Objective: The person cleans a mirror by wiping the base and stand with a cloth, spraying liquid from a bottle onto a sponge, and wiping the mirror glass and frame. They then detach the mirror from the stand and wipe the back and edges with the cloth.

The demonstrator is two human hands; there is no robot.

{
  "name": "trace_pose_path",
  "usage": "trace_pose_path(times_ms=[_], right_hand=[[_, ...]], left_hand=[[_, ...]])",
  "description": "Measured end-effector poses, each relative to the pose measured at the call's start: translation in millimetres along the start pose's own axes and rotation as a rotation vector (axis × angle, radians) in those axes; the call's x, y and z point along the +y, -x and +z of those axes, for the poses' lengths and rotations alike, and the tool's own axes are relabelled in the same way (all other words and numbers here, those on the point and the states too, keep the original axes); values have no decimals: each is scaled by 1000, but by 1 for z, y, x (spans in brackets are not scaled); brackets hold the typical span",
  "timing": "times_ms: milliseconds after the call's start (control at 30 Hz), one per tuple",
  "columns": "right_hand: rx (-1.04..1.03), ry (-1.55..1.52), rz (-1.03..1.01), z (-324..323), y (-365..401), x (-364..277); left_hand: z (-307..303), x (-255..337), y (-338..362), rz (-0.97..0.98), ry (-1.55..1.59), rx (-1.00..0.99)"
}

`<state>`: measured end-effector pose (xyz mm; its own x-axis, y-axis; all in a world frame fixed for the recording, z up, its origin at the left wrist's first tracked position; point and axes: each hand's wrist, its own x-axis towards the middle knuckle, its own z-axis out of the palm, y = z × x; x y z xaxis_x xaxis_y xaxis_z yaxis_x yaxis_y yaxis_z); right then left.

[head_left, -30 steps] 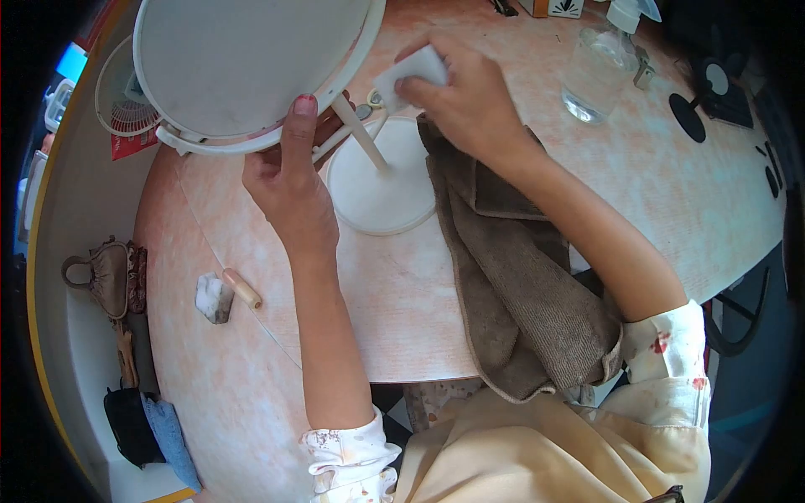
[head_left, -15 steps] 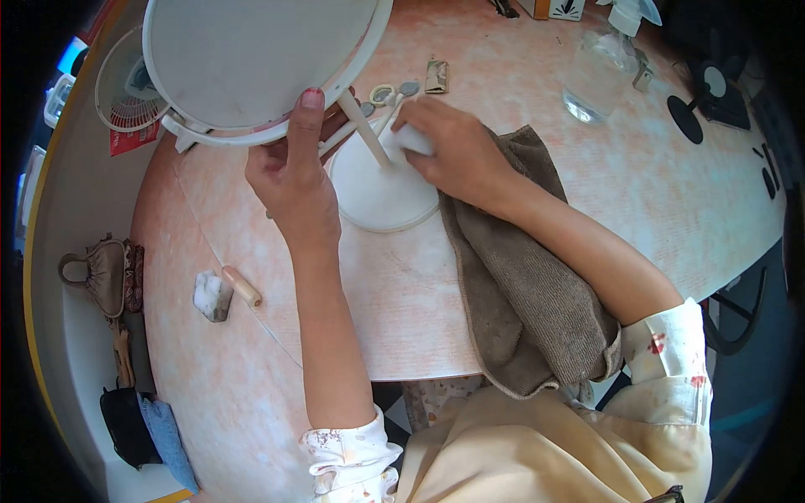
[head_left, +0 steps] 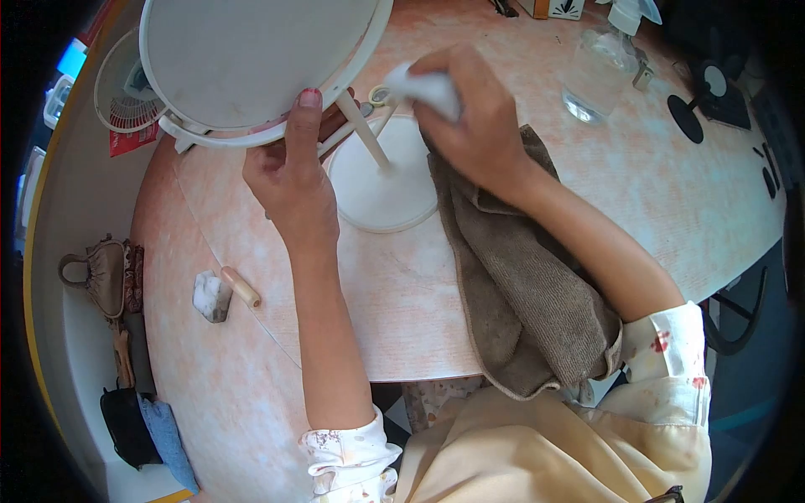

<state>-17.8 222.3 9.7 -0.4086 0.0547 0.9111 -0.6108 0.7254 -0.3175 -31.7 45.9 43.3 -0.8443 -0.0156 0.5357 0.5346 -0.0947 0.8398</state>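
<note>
My left hand (head_left: 298, 172) grips the lower rim of a round white-framed mirror or panel (head_left: 260, 63), thumb in front and fingers behind. Its slanted stem runs down to a round white base (head_left: 386, 197) on the table. Above and right of that base, my right hand (head_left: 474, 113) is closed on a white sponge-like pad (head_left: 426, 90), held off the base and slightly blurred. A brown cloth (head_left: 528, 277) lies under my right forearm and hangs over the table's front edge.
On the pink table (head_left: 402, 318) stands a clear spray bottle (head_left: 595, 71) at the back right. A black round stand (head_left: 686, 119) is farther right. A whitish block (head_left: 211, 296) and a small wooden cylinder (head_left: 241, 287) lie at the left. A brown bag (head_left: 105, 272) is beyond the left edge.
My right hand has lifted up and slightly right with the white pad, away from the stem and base. My left hand and the round frame have barely shifted.
</note>
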Motion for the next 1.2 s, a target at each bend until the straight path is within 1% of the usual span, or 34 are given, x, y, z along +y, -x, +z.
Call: trace_pose_path(times_ms=[67,167,267,367,467,500,567,667,767,867,967,1067,1167,1200], right_hand=[[-131,-130,-53,-1,10,-21],[-97,-149,59,7,2,-12],[-159,-121,151,11,4,-30],[-496,-181,576,-5,-10,-40],[-586,-246,784,-14,6,-34],[-495,-253,798,-13,7,-34],[-313,-264,814,-7,4,-35],[-399,-126,656,11,23,-36],[-530,95,327,12,29,-34],[-620,146,249,2,24,-38],[-687,135,192,-18,11,-40],[-292,80,-90,-16,2,-49],[-307,118,-349,7,14,-35],[-377,95,-380,12,21,-33]], left_hand=[[1,3,1,-15,37,-15],[0,2,0,-41,97,10],[2,6,3,-78,153,24],[2,6,3,-82,146,34],[0,0,-3,-14,52,3],[0,0,-1,9,11,-17],[2,4,2,-14,49,-22],[4,6,4,-48,54,-16],[2,5,3,-57,61,-11],[1,2,1,-29,80,-8],[2,2,1,-18,103,-8],[0,7,1,-62,120,-19],[0,4,1,-73,155,-25],[0,3,1,-67,168,-27]])
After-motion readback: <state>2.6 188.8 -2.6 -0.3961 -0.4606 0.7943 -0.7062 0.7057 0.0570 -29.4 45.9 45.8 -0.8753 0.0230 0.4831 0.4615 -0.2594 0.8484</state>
